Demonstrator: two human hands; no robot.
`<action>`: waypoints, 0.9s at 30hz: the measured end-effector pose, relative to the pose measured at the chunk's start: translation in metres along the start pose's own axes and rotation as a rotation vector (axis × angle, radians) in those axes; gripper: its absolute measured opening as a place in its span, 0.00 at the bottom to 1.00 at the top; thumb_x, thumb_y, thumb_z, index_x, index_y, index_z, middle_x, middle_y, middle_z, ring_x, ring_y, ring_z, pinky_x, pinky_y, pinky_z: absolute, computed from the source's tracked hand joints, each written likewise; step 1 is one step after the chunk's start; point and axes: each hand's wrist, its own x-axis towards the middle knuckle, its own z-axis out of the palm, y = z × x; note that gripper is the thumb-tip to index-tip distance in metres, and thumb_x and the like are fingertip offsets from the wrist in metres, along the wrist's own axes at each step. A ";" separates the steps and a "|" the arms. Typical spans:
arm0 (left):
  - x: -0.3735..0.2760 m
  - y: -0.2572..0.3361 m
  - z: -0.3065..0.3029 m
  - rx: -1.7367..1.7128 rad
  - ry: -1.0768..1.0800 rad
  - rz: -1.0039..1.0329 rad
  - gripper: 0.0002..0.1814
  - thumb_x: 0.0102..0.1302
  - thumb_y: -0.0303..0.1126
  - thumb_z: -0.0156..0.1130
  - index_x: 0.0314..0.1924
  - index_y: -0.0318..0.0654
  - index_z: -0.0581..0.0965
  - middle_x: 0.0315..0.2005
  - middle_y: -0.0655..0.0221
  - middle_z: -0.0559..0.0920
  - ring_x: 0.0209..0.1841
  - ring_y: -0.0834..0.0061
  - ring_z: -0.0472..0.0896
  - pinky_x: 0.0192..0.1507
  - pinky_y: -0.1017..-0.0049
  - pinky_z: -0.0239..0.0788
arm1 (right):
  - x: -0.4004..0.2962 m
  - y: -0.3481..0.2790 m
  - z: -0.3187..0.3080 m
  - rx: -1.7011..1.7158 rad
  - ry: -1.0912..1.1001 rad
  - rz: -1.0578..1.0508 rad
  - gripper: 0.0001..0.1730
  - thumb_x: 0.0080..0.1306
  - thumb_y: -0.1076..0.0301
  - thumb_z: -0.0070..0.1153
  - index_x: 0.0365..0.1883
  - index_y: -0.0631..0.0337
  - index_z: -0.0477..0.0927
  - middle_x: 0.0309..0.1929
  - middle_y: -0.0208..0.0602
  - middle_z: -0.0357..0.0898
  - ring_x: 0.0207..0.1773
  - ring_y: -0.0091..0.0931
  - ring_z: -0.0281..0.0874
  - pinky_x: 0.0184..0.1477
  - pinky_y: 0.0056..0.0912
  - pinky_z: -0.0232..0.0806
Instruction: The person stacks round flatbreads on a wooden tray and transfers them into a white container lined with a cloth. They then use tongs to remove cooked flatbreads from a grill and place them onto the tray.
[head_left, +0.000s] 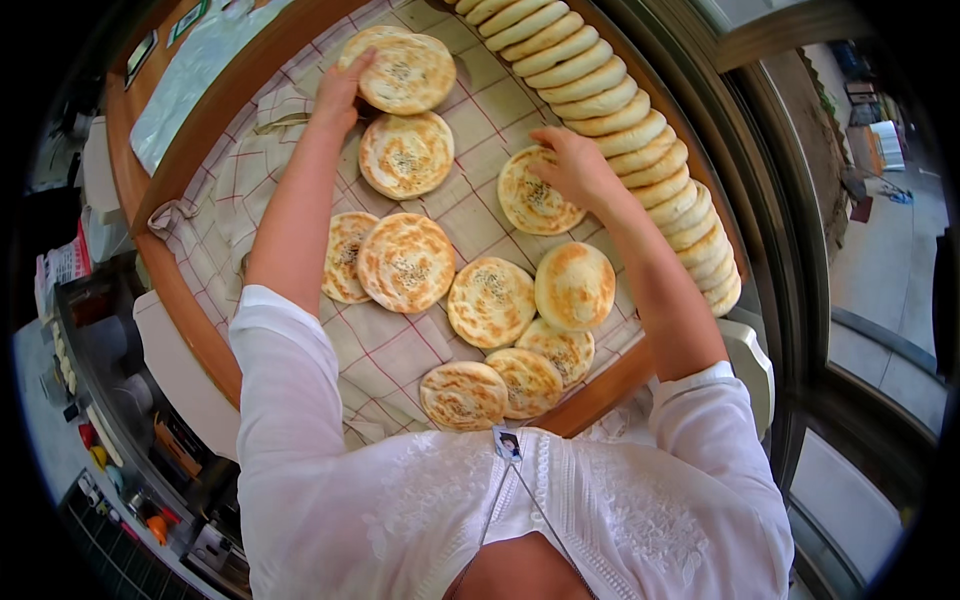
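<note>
Round flatbreads with browned tops, several with dark seeds at the centre, lie on a red-checked cloth (480, 180) in a wooden tray. At the upper left, my left hand (346, 88) grips the edge of a flatbread (412, 73), with another flatbread partly under it. My right hand (571, 169) is over the upper right edge of a seeded flatbread (534, 196); whether its fingertips touch the bread is unclear. Nearer my body lie several more flatbreads, among them a browned one (406, 262) and a plainer, puffed one (575, 286).
A long row of flatbreads standing on edge (637, 135) follows the tray's right side. The tray's wooden rim (191, 120) curves around the left. Beyond it lies a clear plastic bag (199, 82). Window frames (787, 225) stand at the right, a pale chair (176, 360) at the left.
</note>
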 end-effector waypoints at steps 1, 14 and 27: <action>0.003 0.000 -0.003 -0.015 0.029 -0.001 0.29 0.55 0.35 0.74 0.54 0.33 0.72 0.46 0.60 0.81 0.46 0.67 0.81 0.48 0.68 0.76 | -0.016 0.002 0.003 -0.033 0.038 -0.019 0.35 0.55 0.66 0.65 0.61 0.67 0.68 0.58 0.49 0.71 0.59 0.42 0.71 0.60 0.38 0.65; -0.010 0.010 0.020 0.134 -0.048 -0.105 0.28 0.56 0.34 0.72 0.54 0.33 0.72 0.46 0.60 0.81 0.46 0.64 0.82 0.46 0.66 0.78 | -0.039 -0.001 0.028 -0.181 0.036 0.039 0.41 0.45 0.59 0.74 0.54 0.65 0.68 0.51 0.48 0.71 0.59 0.41 0.68 0.59 0.39 0.66; -0.078 0.006 0.051 0.016 -0.318 -0.239 0.20 0.69 0.41 0.59 0.54 0.36 0.72 0.45 0.67 0.81 0.45 0.74 0.81 0.47 0.70 0.76 | 0.009 -0.037 0.022 1.193 0.061 0.276 0.22 0.67 0.60 0.58 0.53 0.66 0.73 0.44 0.34 0.79 0.46 0.21 0.76 0.49 0.28 0.71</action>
